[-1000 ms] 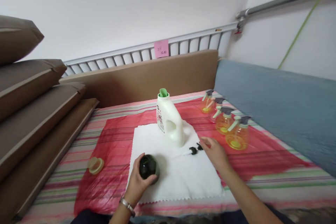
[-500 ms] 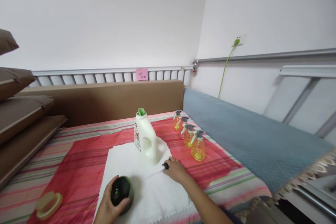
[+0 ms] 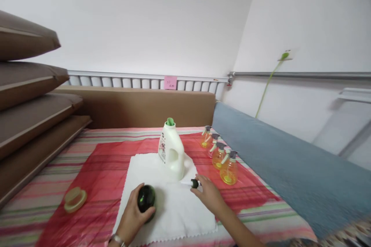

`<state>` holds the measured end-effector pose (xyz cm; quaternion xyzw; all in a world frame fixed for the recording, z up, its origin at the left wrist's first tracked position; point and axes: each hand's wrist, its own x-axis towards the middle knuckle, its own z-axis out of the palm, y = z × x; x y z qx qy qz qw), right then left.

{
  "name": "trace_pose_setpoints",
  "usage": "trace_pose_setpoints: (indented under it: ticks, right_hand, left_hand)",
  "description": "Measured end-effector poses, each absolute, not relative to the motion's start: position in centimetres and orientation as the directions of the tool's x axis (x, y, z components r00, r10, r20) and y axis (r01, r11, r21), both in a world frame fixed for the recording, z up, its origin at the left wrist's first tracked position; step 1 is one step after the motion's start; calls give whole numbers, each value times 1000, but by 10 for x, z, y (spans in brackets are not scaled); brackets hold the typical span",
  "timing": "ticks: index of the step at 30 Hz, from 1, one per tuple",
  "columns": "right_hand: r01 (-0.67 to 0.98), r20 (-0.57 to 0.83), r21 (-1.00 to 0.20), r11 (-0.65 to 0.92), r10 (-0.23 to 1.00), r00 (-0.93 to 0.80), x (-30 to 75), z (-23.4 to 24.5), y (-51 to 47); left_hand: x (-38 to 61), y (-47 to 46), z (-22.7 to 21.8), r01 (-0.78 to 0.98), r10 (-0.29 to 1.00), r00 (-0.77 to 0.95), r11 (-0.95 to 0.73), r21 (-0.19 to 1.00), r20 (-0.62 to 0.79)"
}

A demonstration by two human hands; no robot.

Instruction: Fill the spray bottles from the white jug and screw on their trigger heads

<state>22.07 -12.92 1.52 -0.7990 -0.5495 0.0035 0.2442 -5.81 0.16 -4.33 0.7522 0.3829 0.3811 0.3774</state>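
Note:
My left hand [image 3: 135, 211] is wrapped round a dark green, rounded bottle [image 3: 146, 197] at the near left of the white cloth [image 3: 171, 216]. Between the fingertips of my right hand [image 3: 207, 195] is a dark spray head [image 3: 194, 183]; its pale tube points left, and its trigger side is hidden. Just beyond stands a white detergent jug [image 3: 171, 146], upright, its green-lined mouth uncapped. To the right, several clear spray bottles [image 3: 228, 171] with grey-and-white heads and yellow liquid stand in a row.
A pale yellow round lid [image 3: 74, 199] lies on the red cloth [image 3: 101, 185] at left. Brown cushions [image 3: 31, 117] are stacked at far left. A brown padded board [image 3: 145, 109] runs along the back, a blue-covered ledge [image 3: 278, 162] along the right.
My view has turned left, so everything sits farther right. The spray head has turned in my right hand, and its tube looks shorter. My left hand still grips the green bottle.

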Motion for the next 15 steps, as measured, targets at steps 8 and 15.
trace_pose_setpoints:
  ticks: [8,15]
  right_hand:
    - [978,325,-204,-31,941,98,197,95,-130]
    - [983,354,157,91,924,-142,170,129,-102]
  left_hand:
    - [-56,-14,-25,273,867,403,-419,866,292]
    - [-56,-17,-19,270,869,414,-403,874,273]
